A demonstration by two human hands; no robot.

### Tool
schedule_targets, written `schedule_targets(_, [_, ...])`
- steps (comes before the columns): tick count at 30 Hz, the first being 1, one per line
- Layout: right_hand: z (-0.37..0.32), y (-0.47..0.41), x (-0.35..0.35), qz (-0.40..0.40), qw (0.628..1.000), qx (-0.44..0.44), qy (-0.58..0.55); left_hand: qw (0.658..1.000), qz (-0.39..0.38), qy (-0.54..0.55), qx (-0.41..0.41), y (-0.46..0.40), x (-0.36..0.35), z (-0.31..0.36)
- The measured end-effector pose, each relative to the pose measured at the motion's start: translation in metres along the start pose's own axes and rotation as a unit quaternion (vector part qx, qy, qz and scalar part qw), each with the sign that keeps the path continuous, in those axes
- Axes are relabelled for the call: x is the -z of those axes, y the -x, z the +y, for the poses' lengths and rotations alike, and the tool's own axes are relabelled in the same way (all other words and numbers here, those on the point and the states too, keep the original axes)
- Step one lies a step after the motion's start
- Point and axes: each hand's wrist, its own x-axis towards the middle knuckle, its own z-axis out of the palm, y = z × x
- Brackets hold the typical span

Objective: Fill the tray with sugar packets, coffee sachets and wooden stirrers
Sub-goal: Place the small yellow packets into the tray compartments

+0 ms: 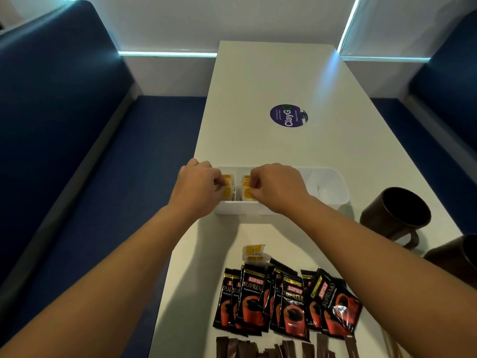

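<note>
Both hands reach into the white tray (240,208): the left hand (197,184) and right hand (277,186) seem to pinch yellow sugar packets (246,186) in its left compartments; black coffee sachets (291,308) lie nearer.

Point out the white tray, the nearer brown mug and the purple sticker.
white tray (333,187): head view, on its bare right-hand compartment wall.
brown mug (382,220): head view, on its outer side wall.
purple sticker (286,115): head view, on the middle of its printed face.
</note>
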Motion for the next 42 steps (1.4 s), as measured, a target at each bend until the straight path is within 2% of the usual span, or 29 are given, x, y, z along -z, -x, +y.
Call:
schedule_targets(7, [0.001, 0.006, 0.006, 0.004, 0.998, 0.000, -0.065, 0.998, 0.004, 0.065, 0.021, 0.005, 0.004, -0.004])
schedule_targets(17, [-0.001, 0.043, 0.033, 0.007, 0.993, 0.010, -0.116, 0.993, 0.033, 0.112, -0.011, 0.036, 0.030, 0.013])
schedule_targets(20, [-0.003, 0.067, 0.038, -0.023, 0.992, 0.020, -0.125, 0.989, -0.007, 0.145, -0.037, 0.057, 0.029, 0.019])
schedule_targets(24, [-0.006, 0.101, 0.032, -0.083, 0.990, 0.031, -0.113, 0.980, -0.111, 0.152, -0.060, 0.078, 0.021, 0.024])
schedule_targets(28, [-0.008, 0.124, 0.019, -0.097, 0.990, 0.021, -0.102, 0.973, -0.171, 0.142, -0.061, 0.087, 0.012, 0.026])
schedule_targets(35, [-0.010, 0.130, 0.005, -0.084, 0.993, 0.009, -0.077, 0.971, -0.184, 0.131, -0.074, 0.089, 0.008, 0.033])
schedule_targets(42, [-0.009, 0.126, 0.006, -0.084, 0.988, -0.005, -0.127, 0.976, -0.145, 0.150, -0.062, 0.086, 0.010, 0.035])
